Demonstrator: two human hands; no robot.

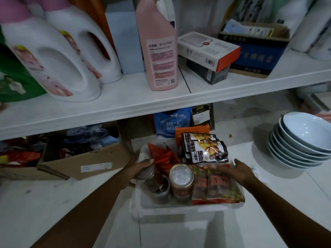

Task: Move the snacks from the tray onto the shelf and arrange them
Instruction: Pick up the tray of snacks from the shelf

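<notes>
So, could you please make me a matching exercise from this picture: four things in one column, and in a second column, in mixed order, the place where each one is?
Things
1. pink bottle
2. stack of bowls
3. can with silver top
4. glass jar

Places
A. gripped by the left hand
B. upright in the tray, no hand on it
C. standing on the upper shelf
D. right of the tray, outside it

Pairs: 1-C, 2-D, 3-B, 4-A

Left hand (pixel 143 167) curls — seemingly gripping — round a jar (pixel 153 180); right hand (pixel 236 171) flat, outstretched.
</notes>
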